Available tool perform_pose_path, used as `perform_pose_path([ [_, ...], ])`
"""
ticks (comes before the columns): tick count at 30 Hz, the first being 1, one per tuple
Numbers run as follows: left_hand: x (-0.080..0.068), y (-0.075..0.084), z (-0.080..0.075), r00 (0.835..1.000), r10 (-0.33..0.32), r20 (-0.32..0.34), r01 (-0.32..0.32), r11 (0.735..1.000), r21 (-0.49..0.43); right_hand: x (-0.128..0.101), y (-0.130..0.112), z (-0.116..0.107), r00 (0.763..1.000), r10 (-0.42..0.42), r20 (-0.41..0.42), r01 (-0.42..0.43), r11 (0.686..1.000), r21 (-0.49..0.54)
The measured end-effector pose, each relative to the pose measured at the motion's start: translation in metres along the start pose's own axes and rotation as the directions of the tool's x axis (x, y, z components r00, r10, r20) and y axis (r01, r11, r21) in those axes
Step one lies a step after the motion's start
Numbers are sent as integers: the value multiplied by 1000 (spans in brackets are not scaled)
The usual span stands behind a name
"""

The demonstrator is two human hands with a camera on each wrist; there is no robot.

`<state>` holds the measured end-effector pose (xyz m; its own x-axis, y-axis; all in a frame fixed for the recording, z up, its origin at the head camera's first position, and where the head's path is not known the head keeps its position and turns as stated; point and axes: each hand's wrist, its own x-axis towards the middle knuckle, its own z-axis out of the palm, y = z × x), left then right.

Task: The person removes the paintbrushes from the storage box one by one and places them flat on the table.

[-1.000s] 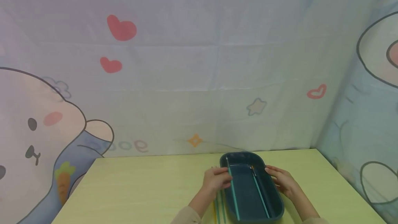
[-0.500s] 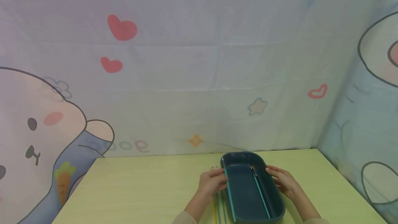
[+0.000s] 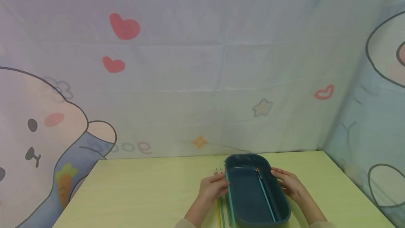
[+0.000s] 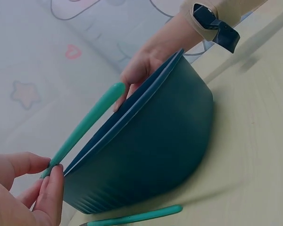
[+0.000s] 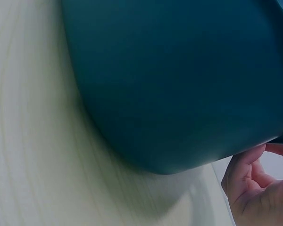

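Pinching a teal stick (image 4: 85,127) between thumb and fingertips, the left hand (image 3: 212,186) holds it over the left rim of the bin (image 3: 278,200), stick running along the rim's length, not yet clear of the wall. Grip sits near the stick's far end, so the rest cantilevers toward the person.

Right hand (image 3: 288,184) lies against the bin's right wall, fingers loosely bent along it, most likely to brace the bin against sliding. From the wrist view I can't tell how firmly it grips.

One more teal stick (image 3: 265,195) lies inside, along the right wall. More sticks (image 3: 220,211), yellow and teal, lie on the table (image 3: 142,192) just left of the bin, parallel to it. Bin sits flat near the table's front edge, between both hands.
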<state>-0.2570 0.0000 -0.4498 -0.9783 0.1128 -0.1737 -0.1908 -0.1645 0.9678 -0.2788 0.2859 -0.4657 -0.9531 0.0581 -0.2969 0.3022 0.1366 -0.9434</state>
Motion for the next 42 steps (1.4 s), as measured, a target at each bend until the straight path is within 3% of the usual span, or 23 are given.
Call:
perform_pose_path([
  [31,2,-13,-28,999,18,-42,-19,1000,-6,-1,1,0,1000,-16,20,16,1000,13],
  [42,4,-18,-37,998,26,-65,-22,997,72,-1,1,1,1000,-11,16,10,1000,23],
])
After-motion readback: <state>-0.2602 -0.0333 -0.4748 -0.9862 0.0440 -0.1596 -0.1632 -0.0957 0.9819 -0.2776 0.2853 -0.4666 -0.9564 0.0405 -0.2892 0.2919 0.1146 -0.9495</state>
